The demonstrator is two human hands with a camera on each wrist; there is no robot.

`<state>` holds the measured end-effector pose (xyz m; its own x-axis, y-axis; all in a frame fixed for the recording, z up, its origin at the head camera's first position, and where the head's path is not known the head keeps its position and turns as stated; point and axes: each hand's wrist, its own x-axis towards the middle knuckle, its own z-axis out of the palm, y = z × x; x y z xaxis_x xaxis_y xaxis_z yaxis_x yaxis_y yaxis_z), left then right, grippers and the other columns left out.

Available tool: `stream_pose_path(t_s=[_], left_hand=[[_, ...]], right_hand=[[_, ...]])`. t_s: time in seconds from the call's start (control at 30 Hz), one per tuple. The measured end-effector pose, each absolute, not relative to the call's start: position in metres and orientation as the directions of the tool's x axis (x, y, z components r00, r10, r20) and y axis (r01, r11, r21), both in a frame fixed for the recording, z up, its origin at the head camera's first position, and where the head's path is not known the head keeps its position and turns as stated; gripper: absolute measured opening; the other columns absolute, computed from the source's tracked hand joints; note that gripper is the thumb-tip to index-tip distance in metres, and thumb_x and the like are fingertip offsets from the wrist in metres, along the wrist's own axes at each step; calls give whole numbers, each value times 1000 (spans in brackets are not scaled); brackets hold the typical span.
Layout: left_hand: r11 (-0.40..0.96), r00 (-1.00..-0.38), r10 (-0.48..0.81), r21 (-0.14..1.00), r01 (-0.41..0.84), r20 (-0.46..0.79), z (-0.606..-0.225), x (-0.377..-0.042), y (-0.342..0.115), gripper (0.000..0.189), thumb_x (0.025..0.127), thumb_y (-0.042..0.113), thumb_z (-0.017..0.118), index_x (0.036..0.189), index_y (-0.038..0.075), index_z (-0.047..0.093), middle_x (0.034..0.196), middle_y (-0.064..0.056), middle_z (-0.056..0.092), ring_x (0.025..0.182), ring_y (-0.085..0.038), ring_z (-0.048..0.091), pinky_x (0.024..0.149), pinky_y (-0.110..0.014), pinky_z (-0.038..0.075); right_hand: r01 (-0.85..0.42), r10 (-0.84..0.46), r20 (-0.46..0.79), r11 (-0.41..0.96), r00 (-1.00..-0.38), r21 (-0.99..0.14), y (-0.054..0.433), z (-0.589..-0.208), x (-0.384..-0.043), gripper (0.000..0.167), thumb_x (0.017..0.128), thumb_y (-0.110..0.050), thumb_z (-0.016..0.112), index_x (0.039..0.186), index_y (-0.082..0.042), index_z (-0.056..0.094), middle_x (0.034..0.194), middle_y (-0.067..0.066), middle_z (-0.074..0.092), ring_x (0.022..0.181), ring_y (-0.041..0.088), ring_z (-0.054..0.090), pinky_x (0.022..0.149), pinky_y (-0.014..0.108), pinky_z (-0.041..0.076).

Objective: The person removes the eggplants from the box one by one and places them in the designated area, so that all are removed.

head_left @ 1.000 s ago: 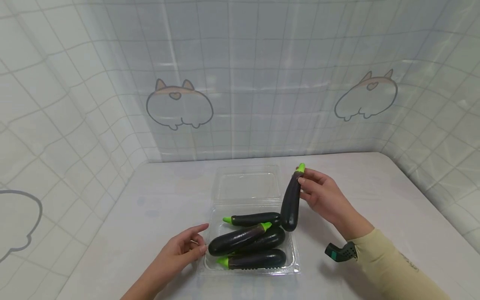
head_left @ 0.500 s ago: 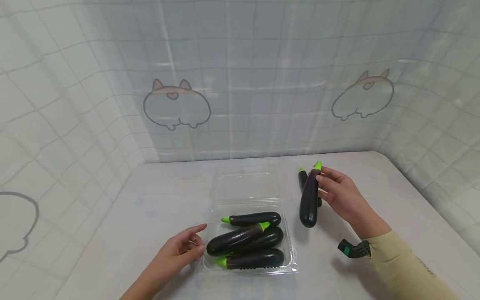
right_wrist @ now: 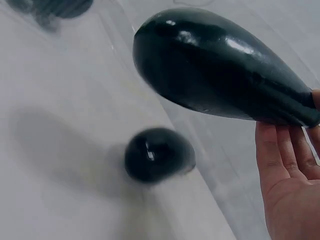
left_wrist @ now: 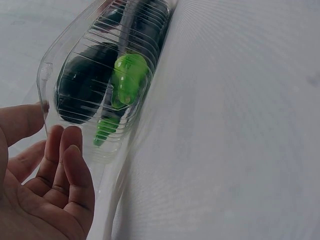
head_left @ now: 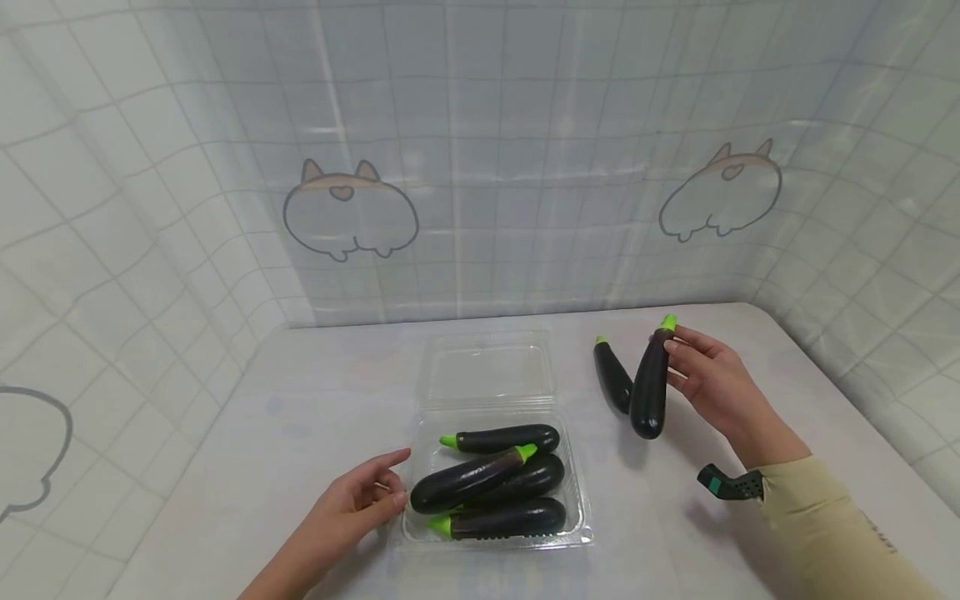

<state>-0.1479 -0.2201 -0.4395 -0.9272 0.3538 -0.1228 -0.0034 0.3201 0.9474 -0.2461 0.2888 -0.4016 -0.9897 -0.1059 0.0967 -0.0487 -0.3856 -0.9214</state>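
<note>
My right hand (head_left: 716, 383) pinches a glossy dark eggplant (head_left: 649, 387) near its bright green stem. This eggplant hangs fat end down, and in the right wrist view its rounded body (right_wrist: 215, 65) fills the upper part. Just left of it, a second eggplant (head_left: 612, 377) lies on the table. My left hand (head_left: 363, 498) is beside a clear plastic clamshell box (head_left: 581, 508), its loosely bent fingers right at the box's rim. Several eggplants (head_left: 510, 518) lie in the box's base, one slanting across the others. Through the ribbed wall (left_wrist: 75, 95), their green stems show in the left wrist view.
The box's clear lid (head_left: 487, 371) lies folded back behind the base. The white-covered table (head_left: 330, 392) meets a checked curtain (head_left: 480, 208) at the back and sides. A dark band (head_left: 731, 483) sits on the right wrist, by a pale yellow sleeve (head_left: 832, 525).
My right hand has carried the eggplant from beside the box farther right, past the one lying on the table, which is now in fuller view. My left hand has stayed at the box.
</note>
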Motion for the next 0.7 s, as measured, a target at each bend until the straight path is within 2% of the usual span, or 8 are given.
stream_pose_path(t_s=[0.1, 0.27, 0.6, 0.7], left_hand=[[321, -926, 356, 947, -1, -121, -440, -148, -220, 59, 95, 21, 69, 147, 6, 44, 106, -16, 58, 87, -23, 62, 70, -29, 52], [323, -925, 361, 946, 5, -118, -441, -149, -220, 59, 95, 20, 68, 147, 6, 45, 106, -16, 58, 86, -22, 62, 69, -29, 52], [315, -926, 357, 949, -7, -126, -440, -150, -219, 60, 95, 21, 69, 147, 6, 44, 106, -15, 59, 86, -23, 62, 69, -30, 52], [313, -926, 356, 950, -9, -127, -440, -150, -220, 60, 95, 21, 69, 147, 6, 44, 106, -15, 59, 86, -23, 61, 69, -30, 52]], right_hand=[[-48, -95, 90, -382, -991, -923, 296, -403, -249, 29, 100, -6, 58, 129, -8, 59, 119, 3, 67, 101, 14, 67, 85, 31, 54], [-28, -74, 61, -381, -995, -924, 307, -406, -255, 36, 99, -7, 61, 133, -8, 50, 119, 2, 66, 102, 13, 67, 85, 30, 54], [26, -14, -23, -270, -1000, -963, 320, -412, -264, 71, 96, -17, 68, 152, -2, 28, 122, -3, 58, 104, 7, 64, 85, 25, 52], [40, -6, -39, -247, -999, -968, 323, -413, -268, 77, 95, -19, 69, 154, -1, 24, 122, -5, 58, 104, 5, 64, 85, 24, 52]])
